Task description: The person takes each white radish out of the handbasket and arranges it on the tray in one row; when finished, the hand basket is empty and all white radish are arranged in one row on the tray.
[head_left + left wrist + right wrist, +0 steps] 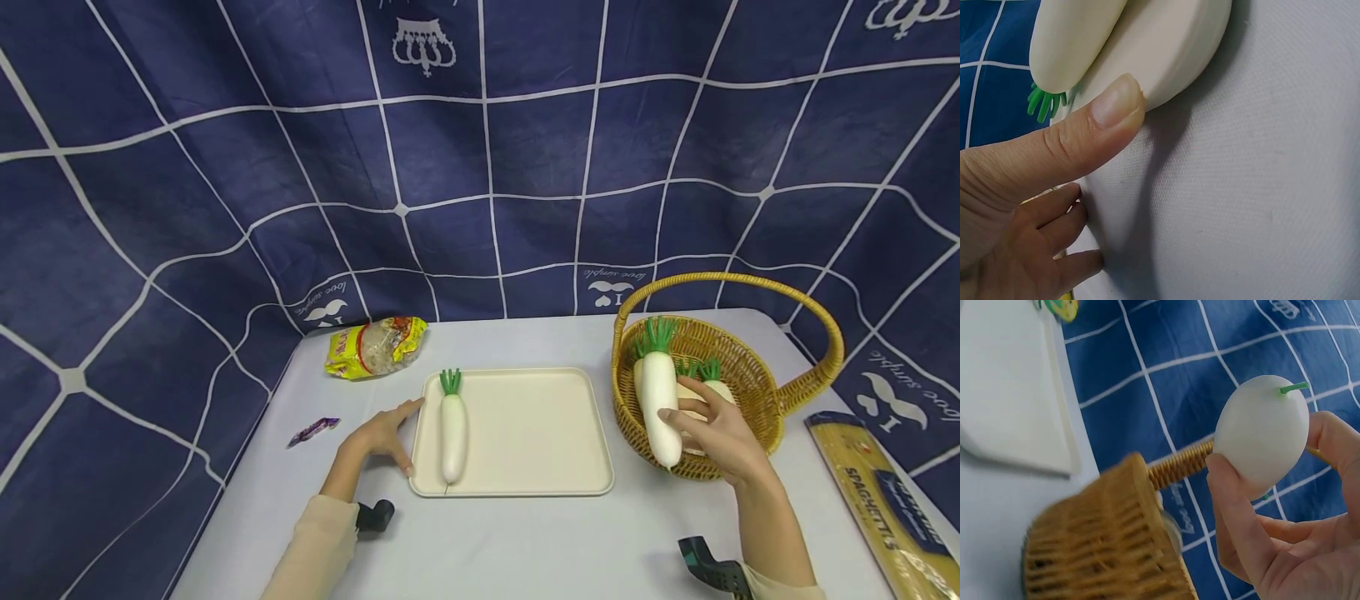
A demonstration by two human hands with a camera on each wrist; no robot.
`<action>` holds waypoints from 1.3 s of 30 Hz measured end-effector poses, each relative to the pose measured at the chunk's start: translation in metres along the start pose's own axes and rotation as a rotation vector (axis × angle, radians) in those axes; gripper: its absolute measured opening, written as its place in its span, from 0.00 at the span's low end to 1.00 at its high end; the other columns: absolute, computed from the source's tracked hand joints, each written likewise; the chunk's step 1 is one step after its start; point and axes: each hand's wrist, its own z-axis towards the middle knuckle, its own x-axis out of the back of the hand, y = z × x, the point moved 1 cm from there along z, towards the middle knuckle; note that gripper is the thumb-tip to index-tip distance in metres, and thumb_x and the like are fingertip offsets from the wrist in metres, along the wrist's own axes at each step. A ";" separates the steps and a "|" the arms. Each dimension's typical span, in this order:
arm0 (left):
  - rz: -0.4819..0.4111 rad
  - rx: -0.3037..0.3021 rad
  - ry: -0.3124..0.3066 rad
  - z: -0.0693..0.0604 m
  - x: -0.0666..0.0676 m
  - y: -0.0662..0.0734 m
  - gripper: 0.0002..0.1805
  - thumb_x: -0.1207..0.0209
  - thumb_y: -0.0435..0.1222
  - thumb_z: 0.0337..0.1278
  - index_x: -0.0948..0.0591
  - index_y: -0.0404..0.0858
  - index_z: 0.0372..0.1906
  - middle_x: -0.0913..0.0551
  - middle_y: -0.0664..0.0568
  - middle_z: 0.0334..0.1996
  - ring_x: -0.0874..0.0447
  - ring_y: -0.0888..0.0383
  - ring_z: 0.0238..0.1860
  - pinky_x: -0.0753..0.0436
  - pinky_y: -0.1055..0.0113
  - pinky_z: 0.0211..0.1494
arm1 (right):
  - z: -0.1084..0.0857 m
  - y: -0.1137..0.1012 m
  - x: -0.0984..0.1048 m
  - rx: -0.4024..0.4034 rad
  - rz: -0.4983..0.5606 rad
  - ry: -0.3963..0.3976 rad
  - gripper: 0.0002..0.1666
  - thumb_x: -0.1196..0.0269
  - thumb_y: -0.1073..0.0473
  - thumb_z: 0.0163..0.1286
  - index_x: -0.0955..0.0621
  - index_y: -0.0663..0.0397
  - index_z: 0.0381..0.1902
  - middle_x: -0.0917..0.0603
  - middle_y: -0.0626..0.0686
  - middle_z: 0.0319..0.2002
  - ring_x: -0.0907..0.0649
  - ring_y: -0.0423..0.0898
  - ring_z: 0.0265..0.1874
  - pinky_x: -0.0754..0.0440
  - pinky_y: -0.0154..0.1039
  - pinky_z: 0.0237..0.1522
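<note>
White radish (661, 408) with green leaves is, in the head view, pinched between thumb and fingers of the right hand (712, 429), over the front left part of the wicker basket (752, 375), where other radishes (722, 390) lie. Another radish, the tray radish (453, 437), lies on the cream tray (532, 433) near its left side; the left hand (378, 435) is at that edge, fingers spread, gripping nothing. The left wrist view shows its thumb at the tray's corner, well apart from the other fingers. In the right wrist view, the thumb and fingers clasp the radish from opposite sides, above the basket's wall.
</note>
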 end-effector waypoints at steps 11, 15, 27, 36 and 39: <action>-0.011 0.013 0.005 0.000 -0.001 -0.002 0.66 0.20 0.32 0.11 0.41 0.41 0.72 0.45 0.35 0.70 0.48 0.35 0.69 0.44 0.39 0.68 | 0.007 -0.001 -0.031 0.054 0.106 -0.081 0.44 0.39 0.63 0.63 0.48 0.64 0.71 0.30 0.73 0.55 0.18 0.41 0.35 0.16 0.40 0.32; -0.007 0.015 0.006 0.000 0.000 -0.002 0.66 0.20 0.33 0.11 0.41 0.41 0.72 0.44 0.35 0.70 0.48 0.34 0.69 0.44 0.38 0.68 | 0.010 0.001 -0.041 0.062 0.166 -0.118 0.44 0.39 0.65 0.63 0.48 0.64 0.71 0.29 0.71 0.53 0.18 0.43 0.35 0.16 0.41 0.31; 0.000 0.021 0.012 0.001 -0.001 -0.002 0.66 0.20 0.35 0.10 0.40 0.42 0.71 0.44 0.36 0.70 0.47 0.33 0.69 0.44 0.37 0.67 | 0.025 0.001 -0.070 0.078 0.202 -0.186 0.45 0.38 0.64 0.60 0.47 0.63 0.71 0.28 0.72 0.53 0.18 0.49 0.39 0.16 0.44 0.36; -0.006 0.015 0.008 0.003 -0.002 -0.005 0.66 0.20 0.34 0.11 0.40 0.42 0.72 0.44 0.36 0.70 0.47 0.35 0.69 0.43 0.39 0.68 | 0.038 -0.002 -0.099 0.050 0.217 -0.219 0.46 0.36 0.64 0.56 0.44 0.62 0.70 0.27 0.69 0.49 0.18 0.50 0.36 0.16 0.45 0.33; -0.009 0.009 0.010 0.002 -0.001 -0.004 0.66 0.20 0.34 0.11 0.41 0.41 0.72 0.44 0.35 0.70 0.47 0.35 0.69 0.44 0.39 0.68 | 0.042 -0.001 -0.107 0.050 0.219 -0.239 0.46 0.36 0.63 0.56 0.44 0.61 0.70 0.27 0.68 0.49 0.18 0.50 0.36 0.16 0.45 0.33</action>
